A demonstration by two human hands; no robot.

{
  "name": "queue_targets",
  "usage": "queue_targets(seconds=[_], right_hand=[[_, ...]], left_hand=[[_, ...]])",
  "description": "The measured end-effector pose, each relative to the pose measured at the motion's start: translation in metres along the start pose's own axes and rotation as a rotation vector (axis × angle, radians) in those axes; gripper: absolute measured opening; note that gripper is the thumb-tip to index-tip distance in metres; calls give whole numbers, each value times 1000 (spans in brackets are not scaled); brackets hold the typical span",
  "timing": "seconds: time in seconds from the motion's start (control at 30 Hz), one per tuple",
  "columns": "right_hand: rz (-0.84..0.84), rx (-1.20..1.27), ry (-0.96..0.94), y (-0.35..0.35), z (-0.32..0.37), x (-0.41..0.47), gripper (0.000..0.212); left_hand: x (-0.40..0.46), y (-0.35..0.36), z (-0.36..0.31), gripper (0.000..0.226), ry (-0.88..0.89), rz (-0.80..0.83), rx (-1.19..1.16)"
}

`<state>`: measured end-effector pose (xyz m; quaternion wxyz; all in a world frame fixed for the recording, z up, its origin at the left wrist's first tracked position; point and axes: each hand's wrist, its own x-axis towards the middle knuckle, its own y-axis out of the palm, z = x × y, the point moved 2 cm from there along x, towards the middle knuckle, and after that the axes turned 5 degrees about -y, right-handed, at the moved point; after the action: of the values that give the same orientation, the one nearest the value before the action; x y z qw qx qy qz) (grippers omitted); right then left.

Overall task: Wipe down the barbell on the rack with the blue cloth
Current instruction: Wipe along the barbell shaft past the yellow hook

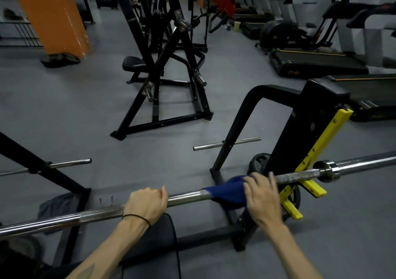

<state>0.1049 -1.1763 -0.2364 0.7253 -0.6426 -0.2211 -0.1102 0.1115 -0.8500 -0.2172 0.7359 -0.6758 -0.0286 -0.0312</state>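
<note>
Seen from the head camera: a person's left hand curls around the barbell, which lies across the rack, steadying it. The right hand presses the blue cloth over the shaft just inside the yellow hook. Wiping looks mid-stroke; the next pass likely calls for sliding the cloth along the shaft's remaining length.

One camera only, worn on the person's head, looking forward and steeply down, close over the barbell (which crosses the lower frame), with gym floor stretching beyond.
</note>
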Motion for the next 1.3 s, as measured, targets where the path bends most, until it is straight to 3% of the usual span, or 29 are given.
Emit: queue_targets(seconds=[0.1, 0.17, 0.27, 0.33, 0.4, 0.47, 0.53, 0.6, 0.63, 0.67, 0.77, 0.83, 0.93, 1.03, 1.2, 1.3], right_hand=[[23, -82, 149, 3, 1, 7, 39], [19, -59, 124, 10, 51, 13, 40], [41, 79, -2, 18, 136, 16, 47], [65, 150, -52, 23, 178, 16, 49], [63, 212, -117, 25, 199, 8, 39], [51, 249, -180, 23, 190, 2, 29], [62, 229, -198, 24, 153, 0, 31], [31, 151, -119, 22, 95, 0, 34], [17, 111, -82, 17, 65, 0, 34], [-4, 79, -39, 12, 40, 0, 33], [-127, 74, 257, 9, 40, 7, 31], [-195, 171, 343, 21, 97, 13, 24], [-82, 324, -38, 30, 166, 1, 26], [-24, 264, -224, 21, 120, 3, 30], [-101, 135, 58, 9, 16, 9, 45], [-198, 145, 295, 16, 58, 12, 33]], left_hand=[[11, -5, -2, 34, 182, 311, 140], [18, -9, -2, 26, 192, 495, 39], [25, -12, 4, 38, -129, 913, -411], [25, -10, 4, 46, -223, 977, -523], [23, -14, 0, 44, -116, 860, -439], [20, -14, 1, 26, 96, 648, -160], [12, -10, 7, 47, 214, 397, 67], [-1, -8, 14, 42, 223, 198, 23], [-8, -5, 21, 26, 140, 112, -40], [-15, -1, 26, 27, 101, -9, -140], [-29, -1, 12, 34, 123, -241, -229], [-29, 0, -5, 36, 115, -268, -214], [-16, 14, -12, 58, 97, -186, -192], [-15, 13, -6, 43, 143, -256, -109], [-14, 7, -12, 47, 50, -226, -180], [-9, 12, -12, 52, -1, -157, -190]])
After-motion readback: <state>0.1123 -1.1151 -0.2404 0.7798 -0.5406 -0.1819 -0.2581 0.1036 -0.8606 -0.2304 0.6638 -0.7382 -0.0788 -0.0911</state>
